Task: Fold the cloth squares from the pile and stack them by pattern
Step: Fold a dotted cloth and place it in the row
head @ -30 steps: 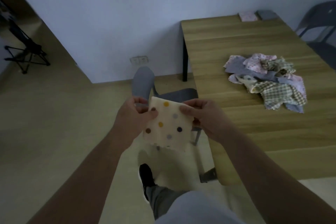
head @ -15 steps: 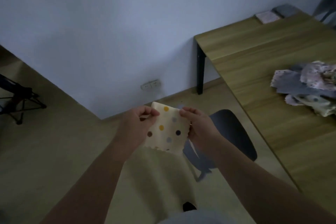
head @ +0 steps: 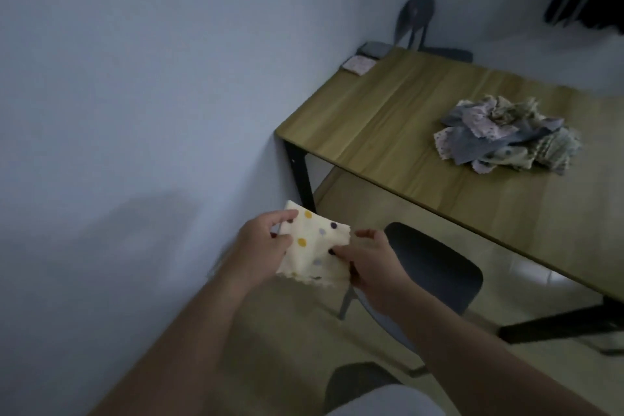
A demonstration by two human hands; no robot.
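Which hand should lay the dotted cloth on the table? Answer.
Likely right. The right hand pinches the dotted cloth on the side nearer the table; the left hand holds the far side.

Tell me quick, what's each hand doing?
Left hand: pinching the dotted cloth.
Right hand: holding the same cloth's other edge.

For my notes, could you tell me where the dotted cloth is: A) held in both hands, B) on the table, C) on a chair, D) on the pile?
A: the left hand and right hand both pinch the dotted cloth, off the table.
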